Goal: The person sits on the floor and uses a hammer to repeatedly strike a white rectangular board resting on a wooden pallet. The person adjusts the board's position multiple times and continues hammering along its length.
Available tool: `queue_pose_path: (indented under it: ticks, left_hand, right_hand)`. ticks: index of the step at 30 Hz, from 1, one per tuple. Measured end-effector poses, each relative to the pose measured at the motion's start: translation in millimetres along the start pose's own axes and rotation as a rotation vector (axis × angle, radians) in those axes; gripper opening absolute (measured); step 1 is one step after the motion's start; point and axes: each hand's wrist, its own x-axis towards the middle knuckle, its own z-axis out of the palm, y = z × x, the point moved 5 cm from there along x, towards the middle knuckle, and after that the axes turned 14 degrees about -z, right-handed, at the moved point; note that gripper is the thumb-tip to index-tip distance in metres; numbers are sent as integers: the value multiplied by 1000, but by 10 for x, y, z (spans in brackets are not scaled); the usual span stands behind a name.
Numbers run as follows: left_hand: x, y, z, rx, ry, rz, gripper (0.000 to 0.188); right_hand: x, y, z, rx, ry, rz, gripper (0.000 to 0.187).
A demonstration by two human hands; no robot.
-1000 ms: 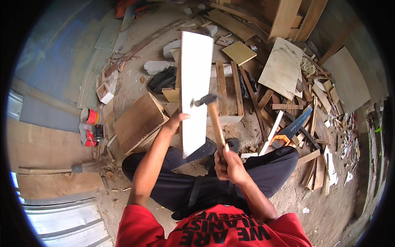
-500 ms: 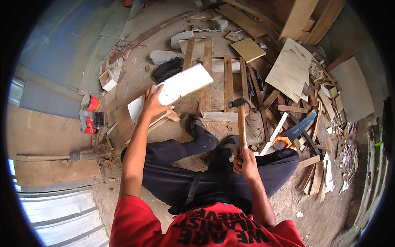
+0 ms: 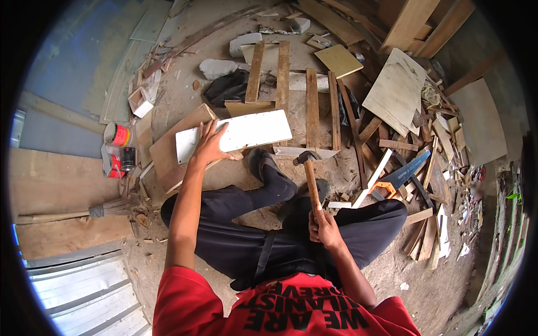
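Observation:
My left hand (image 3: 210, 144) grips a white rectangular board (image 3: 246, 131), held nearly flat over a brown plywood box (image 3: 168, 148) on the ground. My right hand (image 3: 323, 227) is closed around the wooden handle of a hammer (image 3: 310, 175), whose metal head points up near my shoe. I sit on the dirt floor with dark trousers and black shoes in front of me. Just beyond the board lies a frame of wooden slats (image 3: 297, 95).
A handsaw with blue blade and orange handle (image 3: 400, 176) lies to the right among scrap wood. Plywood sheets (image 3: 395, 89) and planks fill the far right. Red cans (image 3: 116, 134) and a broom (image 3: 106, 208) are at left, grey stones (image 3: 218, 68) beyond.
My left hand has lowered the white board from upright to nearly flat and carried it leftward over the box. The hammer has dropped to the right, away from the board.

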Motion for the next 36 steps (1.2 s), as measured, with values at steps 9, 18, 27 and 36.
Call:
queue_pose_path:
  ticks: [9, 18, 27, 36]
  left_hand:
    - [-319, 1239, -393, -884, 98, 4, 39]
    - [-411, 2339, 202, -1503, -283, -439, 30]
    - [-369, 2852, 289, -1212, -129, -351, 22]
    - [-17, 3828, 628, -1313, -178, -401, 31]
  right_hand:
    - [171, 28, 21, -181, 19, -114, 45]
    - [127, -245, -273, -837, 149, -381, 47]
    - [140, -263, -607, -815, 271, -419, 47]
    - [300, 105, -1269, -445, 512, -194, 58]
